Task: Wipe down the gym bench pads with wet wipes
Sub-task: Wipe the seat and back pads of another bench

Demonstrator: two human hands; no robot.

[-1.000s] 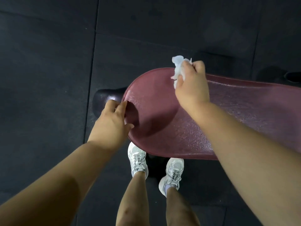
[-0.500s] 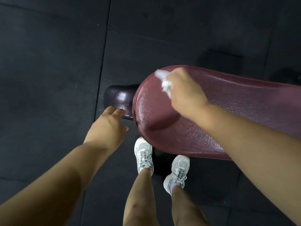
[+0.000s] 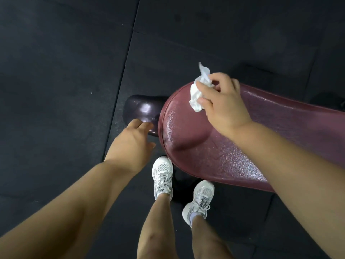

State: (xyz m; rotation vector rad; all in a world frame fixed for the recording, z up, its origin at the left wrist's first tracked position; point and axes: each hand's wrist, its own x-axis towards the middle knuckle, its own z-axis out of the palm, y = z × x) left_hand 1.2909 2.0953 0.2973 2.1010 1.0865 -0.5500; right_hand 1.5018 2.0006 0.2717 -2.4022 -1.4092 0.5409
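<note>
A dark red textured bench pad (image 3: 214,146) runs from the middle to the right edge, and its surface shines wet. My right hand (image 3: 222,105) is above the pad's rounded left end and pinches a crumpled white wet wipe (image 3: 197,94). Beyond that end sits a smaller dark purple rounded pad (image 3: 141,109). My left hand (image 3: 132,141) reaches toward the purple pad with fingers relaxed, its fingertips at the pad's near edge, holding nothing.
Black rubber floor tiles (image 3: 65,71) with seams surround the bench. My two legs and white sneakers (image 3: 162,174) stand right beside the red pad's near edge.
My right hand swept with the wipe toward the pad's left end, then lifted back toward the far edge. My left hand left the red pad's end and moved to the purple pad.
</note>
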